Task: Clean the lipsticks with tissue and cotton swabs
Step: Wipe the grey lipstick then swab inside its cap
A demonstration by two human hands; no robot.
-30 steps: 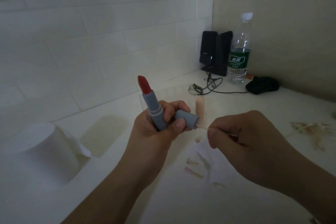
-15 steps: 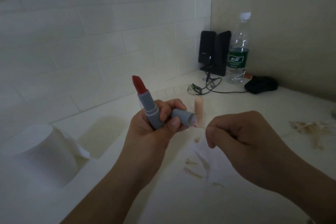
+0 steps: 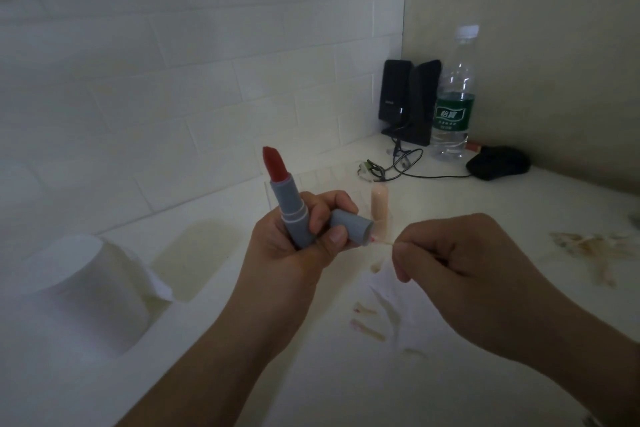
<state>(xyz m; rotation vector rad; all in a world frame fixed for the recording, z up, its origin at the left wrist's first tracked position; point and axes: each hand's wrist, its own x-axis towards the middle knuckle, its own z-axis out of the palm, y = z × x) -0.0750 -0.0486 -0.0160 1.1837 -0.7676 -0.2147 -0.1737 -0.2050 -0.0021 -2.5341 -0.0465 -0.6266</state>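
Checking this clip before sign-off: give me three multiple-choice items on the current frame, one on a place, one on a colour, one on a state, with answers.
1. Where does the water bottle stand?
A. beside the black speakers
B. on the tissue roll
C. in the left hand

2. What colour is the lipstick bullet?
A. pink
B. red
C. brown

3. What is the right hand doing?
A. resting flat
B. gripping the bottle
C. pinching a cotton swab

Answers: 1 A, it stands by them in the corner; 2 B, the exposed tip is red; 3 C, the swab's tip meets the grey cap in the left hand.
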